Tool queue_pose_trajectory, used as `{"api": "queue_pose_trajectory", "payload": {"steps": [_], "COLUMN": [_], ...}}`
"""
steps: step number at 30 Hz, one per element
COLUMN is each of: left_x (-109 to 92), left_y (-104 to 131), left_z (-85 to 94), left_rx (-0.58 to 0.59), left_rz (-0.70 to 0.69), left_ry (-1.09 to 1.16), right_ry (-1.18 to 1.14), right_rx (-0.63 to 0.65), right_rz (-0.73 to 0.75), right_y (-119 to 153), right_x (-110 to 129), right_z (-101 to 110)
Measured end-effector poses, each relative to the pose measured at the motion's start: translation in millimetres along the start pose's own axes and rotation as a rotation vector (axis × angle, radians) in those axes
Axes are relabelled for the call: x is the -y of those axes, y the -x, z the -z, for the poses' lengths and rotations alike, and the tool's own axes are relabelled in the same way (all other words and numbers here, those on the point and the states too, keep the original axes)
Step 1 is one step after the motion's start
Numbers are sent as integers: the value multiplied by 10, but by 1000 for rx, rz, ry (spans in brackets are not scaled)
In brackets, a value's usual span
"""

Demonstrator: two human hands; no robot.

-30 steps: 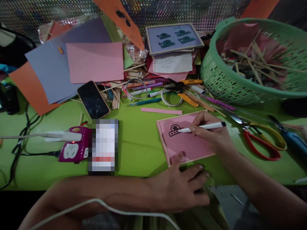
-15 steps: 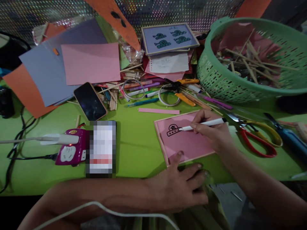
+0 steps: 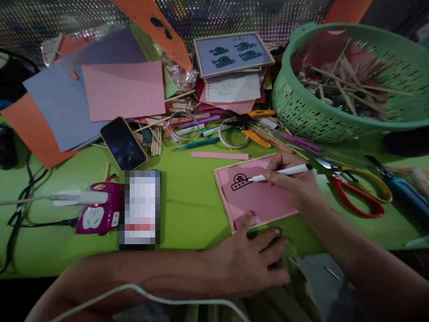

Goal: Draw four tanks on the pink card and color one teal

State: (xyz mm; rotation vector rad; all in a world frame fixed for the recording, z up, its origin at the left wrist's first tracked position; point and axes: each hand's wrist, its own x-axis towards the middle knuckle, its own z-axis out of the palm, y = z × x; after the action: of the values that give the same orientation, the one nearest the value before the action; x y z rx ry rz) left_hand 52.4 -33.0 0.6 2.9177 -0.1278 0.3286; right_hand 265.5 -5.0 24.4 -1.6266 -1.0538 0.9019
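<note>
A pink card (image 3: 231, 210) with a thin wooden-stick frame lies near the table's front edge. On it is a small black drawing (image 3: 240, 182) of a hat-like shape with a star and dots. My right hand (image 3: 291, 181) pinches a white marker (image 3: 278, 171), its tip at the drawing's right end and its black end pointing right. The side of this hand rests over the card's right part. My left hand (image 3: 251, 257) has its fingers spread, the thumb on the card's lower edge and the other fingers reaching past the table's edge.
A framed purple card (image 3: 231, 53) with several green drawings lies at the back. The green basket (image 3: 301, 109) holds sticks. Scissors (image 3: 358, 188) and a blue-handled tool (image 3: 402, 190) lie right; a phone (image 3: 124, 143), a blurred-screen phone (image 3: 140, 208) and a magenta power strip (image 3: 97, 208) lie left.
The whole view has shifted slightly left. Both hands keep nearly the same pose, and the marker tip stays at the drawing's right end.
</note>
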Motion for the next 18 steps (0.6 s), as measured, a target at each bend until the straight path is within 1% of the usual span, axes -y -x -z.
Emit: {"api": "queue_pose_trajectory", "payload": {"steps": [6,10,14,18], "left_x": [10,18,11,7], "left_y": [1,3,4,-2], "left_z": [31,30,30,30], "left_rx": [6,-11,-2,-2], "left_rz": [-10,-15,-4,-4], "left_ry": [-21,-2,5,12], "right_ry": [-2,2,-6,-59], "right_rx": [-5,12,12,-1], "right_rz": [8,7,13,18], "right_y": [-4,0,2,-9], "right_x": [-11,-11,-10,-44], "right_z": [10,8,-2,7]}}
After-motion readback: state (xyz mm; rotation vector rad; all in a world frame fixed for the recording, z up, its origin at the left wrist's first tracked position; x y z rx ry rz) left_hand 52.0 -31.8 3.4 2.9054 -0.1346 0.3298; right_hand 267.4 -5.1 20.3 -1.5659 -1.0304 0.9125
